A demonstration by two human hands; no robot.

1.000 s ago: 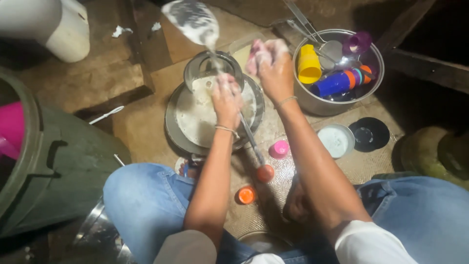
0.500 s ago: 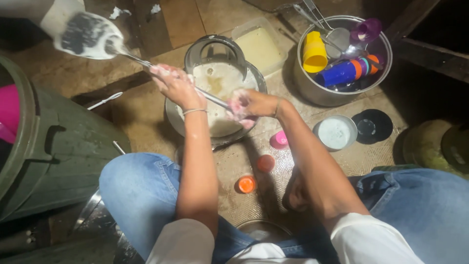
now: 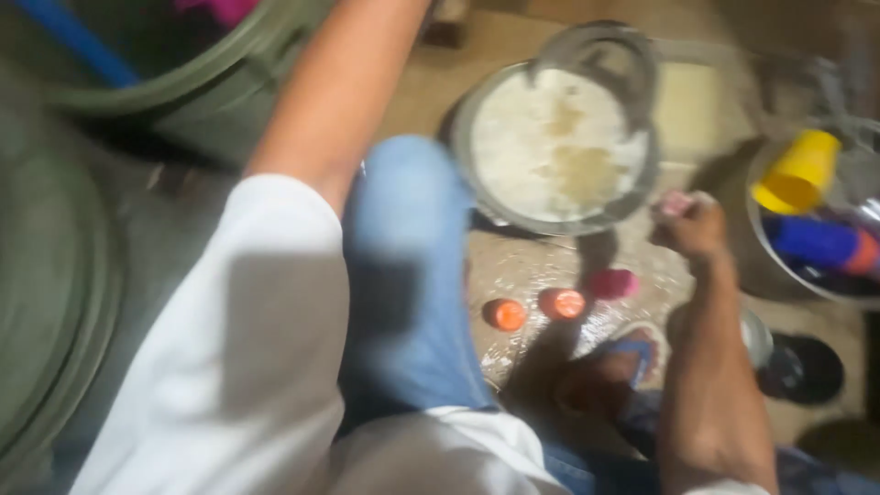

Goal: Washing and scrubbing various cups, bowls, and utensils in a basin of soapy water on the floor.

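The view is blurred. My left arm reaches up past my blue-jeaned knee (image 3: 412, 266) towards the green bin (image 3: 211, 82); the hand itself is beyond the top edge. My right hand (image 3: 692, 227) is closed on a pink sponge (image 3: 674, 203), just right of and below the round metal pan (image 3: 642, 197) full of soapy white water. A smaller metal pot (image 3: 596, 41) stands tilted at the pan's far rim. The long ladle is not visible.
A metal bowl (image 3: 765, 261) at the right holds a yellow cup (image 3: 799, 172) and a blue bottle (image 3: 816, 243). Two orange caps (image 3: 507, 314) and a pink cap (image 3: 612, 284) lie on the wet floor. A black lid (image 3: 807, 367) lies lower right. A clear tub (image 3: 687, 105) is behind the pan.
The view has swung left and down. My left arm has gone up towards the green bin, taking the ladle out of sight. My right hand has come off the ladle handle to the pan's right side.
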